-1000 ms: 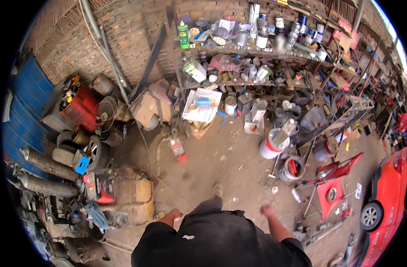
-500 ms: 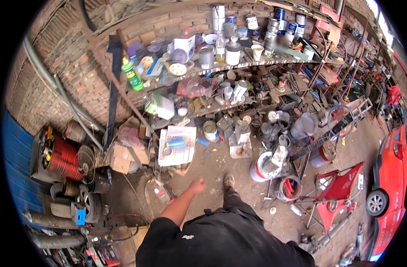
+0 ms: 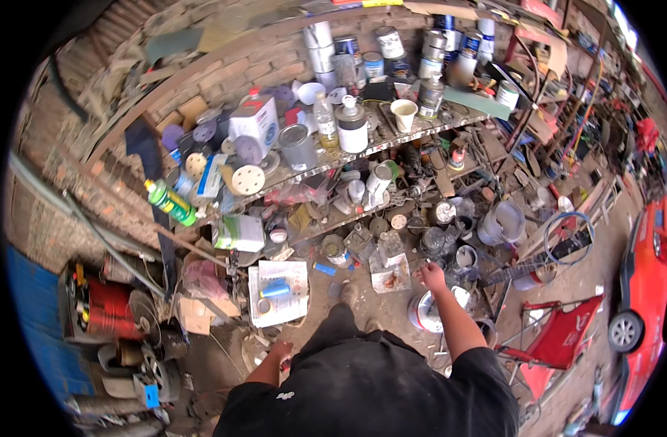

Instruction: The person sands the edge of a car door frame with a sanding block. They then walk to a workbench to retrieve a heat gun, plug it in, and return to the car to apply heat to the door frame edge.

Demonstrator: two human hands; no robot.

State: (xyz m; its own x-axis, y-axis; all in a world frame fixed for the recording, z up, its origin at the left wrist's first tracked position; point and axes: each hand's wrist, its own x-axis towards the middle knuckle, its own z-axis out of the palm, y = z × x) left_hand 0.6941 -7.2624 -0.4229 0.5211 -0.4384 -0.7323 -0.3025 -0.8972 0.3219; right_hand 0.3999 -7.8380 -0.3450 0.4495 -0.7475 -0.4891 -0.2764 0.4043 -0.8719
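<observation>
Hanging at the person's 1 o'clock, the right hand (image 3: 429, 277) has fingers seemingly part-curled; how far it opens, or whether it grips anything small, cannot be told. The left hand (image 3: 279, 351), toward 10 o'clock, is too small and dim to read; no hold is evident. At the right hand's 6 o'clock stands the bucket (image 3: 423, 315), partly hidden by the forearm (image 3: 458, 324). By its kind it should be stiff, tough and, if loaded, heavy; opposite sides of the rim seem the best hold. Its mouth appears to face up, long axis near vertical. Farther out, at the right hand's 9 o'clock, lies a stained sheet (image 3: 391, 282); at the left hand's 12 o'clock, a paper (image 3: 295, 306) bears a blue roll (image 3: 276, 290), its length running roughly 9 to 3 o'clock
</observation>
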